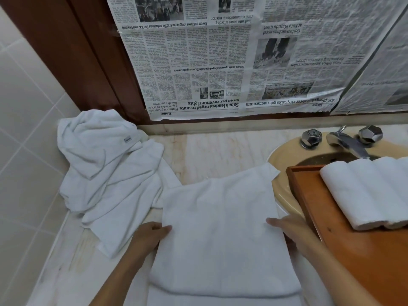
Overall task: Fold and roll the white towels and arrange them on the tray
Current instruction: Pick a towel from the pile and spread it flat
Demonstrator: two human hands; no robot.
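On the marble counter (220, 151) the folded towel (220, 235) lay directly before you, long axis running away from you, your left hand (150, 237) and right hand (287, 228) each pinching a side edge, equally near, with the tray (353, 261) to your right.

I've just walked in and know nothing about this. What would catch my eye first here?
The left hand and the right hand grip the side edges of a flat white cloth towel spread on the pale marble counter. To the right, rolled white towels lie side by side on a brown wooden tray. At the left lies a crumpled heap of white towels, and upside-down newspaper sheets cover the wall behind.
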